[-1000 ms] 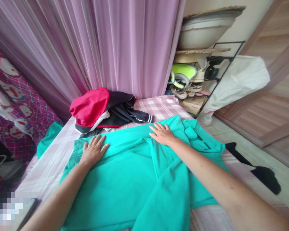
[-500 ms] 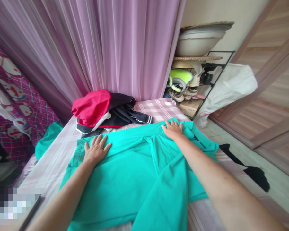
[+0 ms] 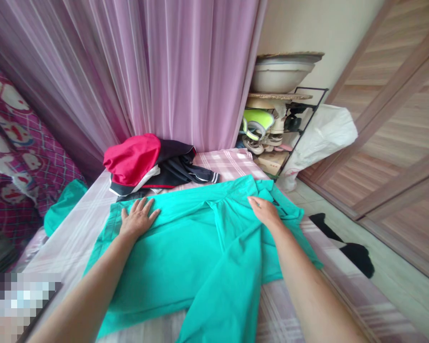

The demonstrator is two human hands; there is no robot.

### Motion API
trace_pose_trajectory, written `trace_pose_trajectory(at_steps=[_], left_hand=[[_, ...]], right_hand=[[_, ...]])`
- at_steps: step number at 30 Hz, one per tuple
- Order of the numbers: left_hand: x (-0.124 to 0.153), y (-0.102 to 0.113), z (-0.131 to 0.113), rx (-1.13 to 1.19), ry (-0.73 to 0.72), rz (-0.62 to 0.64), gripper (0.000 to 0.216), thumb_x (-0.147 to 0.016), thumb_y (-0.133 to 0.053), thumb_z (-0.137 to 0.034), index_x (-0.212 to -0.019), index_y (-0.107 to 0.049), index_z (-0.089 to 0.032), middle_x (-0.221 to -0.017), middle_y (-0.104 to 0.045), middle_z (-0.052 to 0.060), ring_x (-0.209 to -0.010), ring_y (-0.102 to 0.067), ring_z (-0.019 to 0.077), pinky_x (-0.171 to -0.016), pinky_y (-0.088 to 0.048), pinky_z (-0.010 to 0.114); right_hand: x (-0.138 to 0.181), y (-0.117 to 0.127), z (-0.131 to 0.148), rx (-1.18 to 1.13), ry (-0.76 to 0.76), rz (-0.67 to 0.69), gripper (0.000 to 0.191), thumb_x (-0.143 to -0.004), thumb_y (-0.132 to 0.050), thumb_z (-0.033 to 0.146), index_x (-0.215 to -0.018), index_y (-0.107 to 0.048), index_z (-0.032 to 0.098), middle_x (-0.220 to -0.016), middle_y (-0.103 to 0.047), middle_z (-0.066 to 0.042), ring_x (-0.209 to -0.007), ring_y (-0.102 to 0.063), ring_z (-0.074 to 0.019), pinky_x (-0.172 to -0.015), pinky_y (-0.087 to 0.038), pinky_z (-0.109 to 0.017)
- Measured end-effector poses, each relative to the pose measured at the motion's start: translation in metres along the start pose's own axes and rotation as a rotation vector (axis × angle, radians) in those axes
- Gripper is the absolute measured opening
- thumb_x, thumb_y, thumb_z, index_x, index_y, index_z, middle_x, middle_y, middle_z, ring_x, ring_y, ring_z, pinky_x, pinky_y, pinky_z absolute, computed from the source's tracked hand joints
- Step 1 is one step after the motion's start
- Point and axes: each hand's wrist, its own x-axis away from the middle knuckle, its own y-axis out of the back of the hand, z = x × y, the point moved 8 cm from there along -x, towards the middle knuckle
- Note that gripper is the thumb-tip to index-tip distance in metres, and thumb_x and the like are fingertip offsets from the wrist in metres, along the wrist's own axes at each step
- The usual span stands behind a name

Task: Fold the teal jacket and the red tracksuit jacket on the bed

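Observation:
A turquoise garment (image 3: 186, 252) lies spread over a bed with a pink checked sheet (image 3: 229, 162). My left hand (image 3: 137, 220) rests flat on its left part, fingers spread. My right hand (image 3: 266, 211) lies on the garment's bunched right side near the collar, fingers stretched out and lightly bent. Neither hand holds anything.
A pile of red and black clothes (image 3: 148, 164) sits at the bed's far end before a purple curtain (image 3: 157, 71). Another turquoise cloth (image 3: 62, 205) hangs off the left edge. A shoe rack (image 3: 271, 133) with a basin (image 3: 280, 76), a white bag (image 3: 321, 138) and dark clothes on the floor (image 3: 346, 243) are to the right.
My right hand has slid rightward and back toward me over the garment, from near the middle top edge to the bunched right side. My left hand has stayed in place.

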Motion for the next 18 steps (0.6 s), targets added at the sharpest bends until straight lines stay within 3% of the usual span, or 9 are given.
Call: trace_pose_trajectory(at_steps=[7, 10, 14, 18], left_hand=[[0.018, 0.015, -0.013, -0.029, 0.048, -0.081, 0.054, -0.099, -0.036, -0.044, -0.147, -0.049, -0.020, -0.156, -0.045, 0.012, -0.145, -0.038, 0.0335, -0.116, -0.032, 0.059], [0.037, 0.016, -0.030, 0.069, -0.106, -0.124, 0.048, -0.097, -0.041, -0.038, -0.137, -0.059, -0.018, -0.149, -0.054, 0.013, -0.138, -0.049, 0.0312, -0.114, -0.039, 0.052], [0.079, 0.024, -0.070, 0.357, -0.426, -0.169, 0.043, -0.097, -0.043, -0.045, -0.122, -0.069, -0.022, -0.133, -0.067, 0.009, -0.122, -0.062, 0.0251, -0.109, -0.046, 0.044], [0.123, 0.034, -0.120, 0.582, -0.701, -0.011, 0.039, -0.097, -0.047, -0.050, -0.104, -0.075, -0.024, -0.106, -0.078, 0.005, -0.100, -0.069, 0.0195, -0.096, -0.052, 0.035]], right_hand=[[0.022, -0.004, -0.013, -0.125, 0.160, -0.201, 0.033, -0.090, -0.051, 0.036, -0.096, -0.081, 0.024, -0.113, -0.077, -0.008, -0.122, -0.062, -0.0288, -0.108, -0.046, -0.046], [0.022, -0.005, -0.012, -0.115, 0.171, -0.225, 0.031, -0.090, -0.051, 0.035, -0.093, -0.081, 0.025, -0.112, -0.077, -0.007, -0.120, -0.063, -0.0289, -0.107, -0.047, -0.047], [0.021, -0.004, -0.011, -0.096, 0.171, -0.246, 0.032, -0.090, -0.051, 0.033, -0.094, -0.081, 0.023, -0.112, -0.077, -0.008, -0.119, -0.063, -0.0290, -0.105, -0.047, -0.046], [0.024, -0.003, -0.009, -0.087, 0.184, -0.262, 0.031, -0.091, -0.051, 0.032, -0.093, -0.081, 0.024, -0.111, -0.077, -0.007, -0.116, -0.064, -0.0281, -0.105, -0.048, -0.045]])
